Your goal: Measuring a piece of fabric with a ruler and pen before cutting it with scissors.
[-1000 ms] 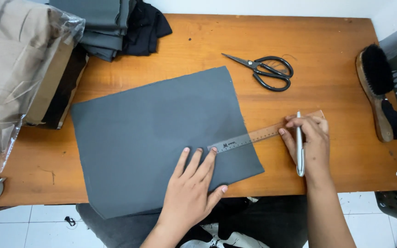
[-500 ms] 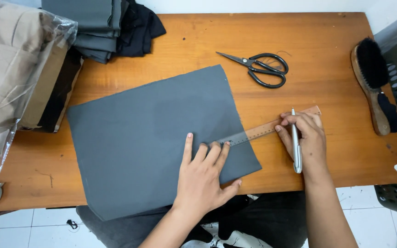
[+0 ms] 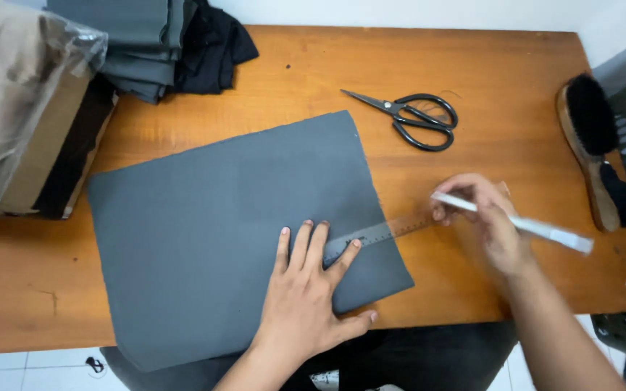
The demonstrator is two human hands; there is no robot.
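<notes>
While nothing's been cut so far as I can see, things look set up for marking. Going left to right: a plastic-wrapped bundle (image 3: 16,108) sits at the far left edge of the wooden table (image 3: 516,65), with a stack of folded grey fabric (image 3: 139,43) and something black behind it. Front and centre is the grey fabric sheet (image 3: 211,239), lying flat and a bit skewed, its lower corner hanging off the near edge. The left hand (image 3: 309,289) is spread open, palm down on the sheet, fingertips pinning one end of the ruler (image 3: 382,232), which runs off the fabric's right edge onto bare wood. Scissors (image 3: 414,119) lie untouched farther back, well apart from the sheet. The right hand (image 3: 490,221) is closed around a white marker pen (image 3: 523,224), blurred, hovering near the ruler's far end. I can't make out any drawn line on the fabric, so I'd guess the marking and cutting are both left. A brush (image 3: 588,145) rests at the right.
</notes>
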